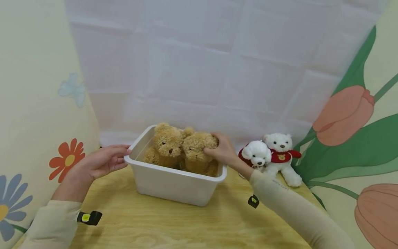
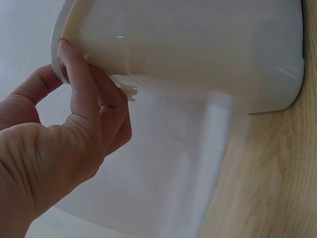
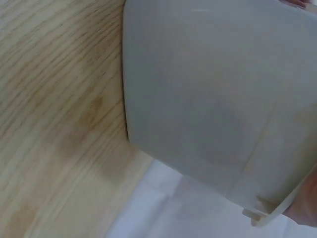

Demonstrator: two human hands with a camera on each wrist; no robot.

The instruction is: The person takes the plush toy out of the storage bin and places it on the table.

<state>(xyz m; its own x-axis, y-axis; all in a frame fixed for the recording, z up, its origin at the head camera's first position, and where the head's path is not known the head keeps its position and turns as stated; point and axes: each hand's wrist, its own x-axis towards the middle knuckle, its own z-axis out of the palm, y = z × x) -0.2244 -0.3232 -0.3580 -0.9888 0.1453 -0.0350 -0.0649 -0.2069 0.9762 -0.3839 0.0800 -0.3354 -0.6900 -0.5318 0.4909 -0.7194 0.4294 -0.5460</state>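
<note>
A white plastic bin stands on the wooden table and holds two brown teddy bears. My left hand holds the bin's left rim; in the left wrist view its fingers curl under the rim with the thumb on the other side. My right hand reaches over the bin's right side and grips the head of the right brown bear. The left brown bear sits upright beside it, untouched. The right wrist view shows only the bin's outer wall and a sliver of hand.
Two white plush toys in red, a puppy and a bear, sit on the table just right of the bin, close to my right forearm. A white cloth hangs behind. Floral fabric borders both sides. Bare wood tabletop lies in front.
</note>
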